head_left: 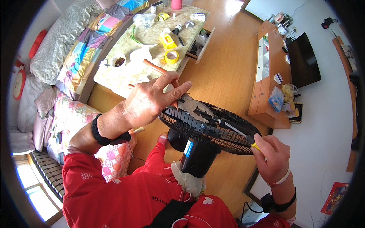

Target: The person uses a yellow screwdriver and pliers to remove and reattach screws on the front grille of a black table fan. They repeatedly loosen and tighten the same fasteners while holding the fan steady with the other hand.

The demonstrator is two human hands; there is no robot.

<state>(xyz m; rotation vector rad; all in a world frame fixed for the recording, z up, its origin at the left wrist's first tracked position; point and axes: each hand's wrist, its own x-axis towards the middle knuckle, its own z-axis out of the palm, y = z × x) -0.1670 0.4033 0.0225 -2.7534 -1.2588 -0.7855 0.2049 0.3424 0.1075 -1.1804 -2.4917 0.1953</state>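
Observation:
A black electric fan stands tilted in front of my body, its wire grille on top. My left hand is closed around pliers with orange handles, their worn metal jaws open at the top of the grille's rim. In my right hand is a screwdriver with a yellow and black handle. Its shaft lies across the grille, with the tip close to the pliers' jaws. Whether the jaws grip a part cannot be made out.
At the upper left a patterned table bears yellow tape, a yellow packet, a small cup and bags. A drawer is pulled out. Cushions lie on my left. A wooden cabinet and television are on the right.

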